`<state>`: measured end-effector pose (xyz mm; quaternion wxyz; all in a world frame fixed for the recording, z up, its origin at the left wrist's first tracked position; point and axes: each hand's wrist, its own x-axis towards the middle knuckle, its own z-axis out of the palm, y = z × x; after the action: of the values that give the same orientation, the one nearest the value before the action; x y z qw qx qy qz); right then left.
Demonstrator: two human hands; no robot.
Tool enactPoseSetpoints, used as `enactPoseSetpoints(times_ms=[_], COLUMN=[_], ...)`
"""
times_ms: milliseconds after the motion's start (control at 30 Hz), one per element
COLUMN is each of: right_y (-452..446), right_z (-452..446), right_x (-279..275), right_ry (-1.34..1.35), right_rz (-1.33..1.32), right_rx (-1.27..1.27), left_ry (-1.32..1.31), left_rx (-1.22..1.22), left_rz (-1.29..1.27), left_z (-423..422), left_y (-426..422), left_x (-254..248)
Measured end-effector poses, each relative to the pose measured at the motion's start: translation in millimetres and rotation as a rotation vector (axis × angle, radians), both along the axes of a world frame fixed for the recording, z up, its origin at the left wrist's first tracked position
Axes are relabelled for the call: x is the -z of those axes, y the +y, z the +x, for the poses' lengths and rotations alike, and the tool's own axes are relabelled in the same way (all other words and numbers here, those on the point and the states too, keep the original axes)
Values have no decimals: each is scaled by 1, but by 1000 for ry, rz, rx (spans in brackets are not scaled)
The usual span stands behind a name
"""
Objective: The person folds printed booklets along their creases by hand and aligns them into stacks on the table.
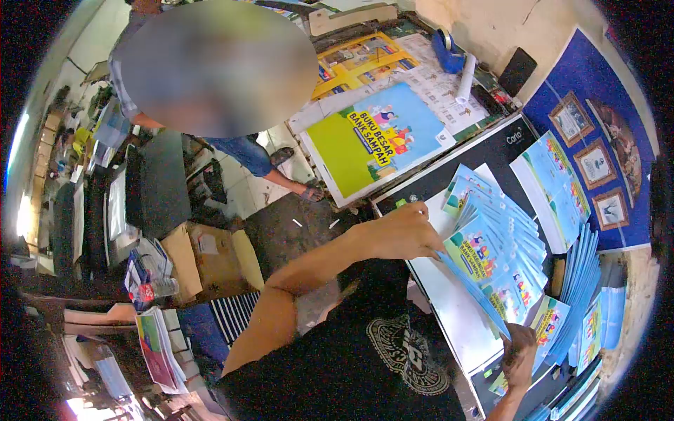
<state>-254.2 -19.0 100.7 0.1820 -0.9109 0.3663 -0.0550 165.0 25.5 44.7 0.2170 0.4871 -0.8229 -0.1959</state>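
My left hand (404,233) is closed on the near upper corner of a light-blue printed booklet (474,284). At the booklet's lower corner, my right hand (518,356) has its fingers curled round the edge. The booklet is tilted over a white surface and has colourful cartoon figures and yellow lettering. Just behind it, a fanned pile of matching booklets (509,224) lies on the black-edged table (393,205). Close to my right hand is another booklet (551,319), partly covered.
More booklet stacks (554,189) and a leaning row of booklets (579,281) stand along the wall. A large printed sheet (375,137) lies on the adjoining table with a blue tape dispenser (447,50). A person with a blurred upper body (242,147) stands opposite. An open cardboard box (217,263) sits left.
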Motion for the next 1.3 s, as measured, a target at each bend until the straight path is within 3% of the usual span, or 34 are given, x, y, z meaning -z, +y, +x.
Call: enactPoseSetpoints(times_ms=[67,167,267,467,567,667,767,833,900,967,1067,1100,1133,1233,1267,1300], right_y=[-4,-5,-7,-12,-16,-12,-2,7,14,23,38,45,47,23,-2,-36], right_z=[0,-4,4,10,9,10,21,29,33,43,78,87,94,97,101,94], right_x=[-1,-6,-28,-48,-37,-9,21,28,29,33,30,39,43,49,36,42], right_ry=[-4,24,-8,-45,-71,-63,-35,-24,45,72,6,41,123,84,132,14], right_rz=[4,95,60,15,-170,-69,-19,-13,-82,-57,-74,-79,-110,119,343,375], right_rx=[-31,-19,-74,-108,-97,-70,-21,35,-11,-87,-376,-437,-549,-563,-417,-347], left_ry=[-39,-21,136,136,120,185,454,781,1240,1592,1665,1736,1621,1485,1470,1398], left_rx=[12,18,-51,-73,-134,-211,-665,-908,-929,-787,-667,-603,-670,-821,-865,-827], left_rz=[105,48,33,-240,-330,-217,-190,80,551,822,1162,1176,1123,980,939,877], left_z=[3,10,19,23,23,30,13,-6,-29,-51,-79,-89,-97,-100,-96,-91], left_y=[5,13,22,31,29,24,25,43,65,85,89,89,89,83,79,78], left_x=[-12,-8,-24,-47,-39,3,54,86,97,97,78,75,84,88,87,86])
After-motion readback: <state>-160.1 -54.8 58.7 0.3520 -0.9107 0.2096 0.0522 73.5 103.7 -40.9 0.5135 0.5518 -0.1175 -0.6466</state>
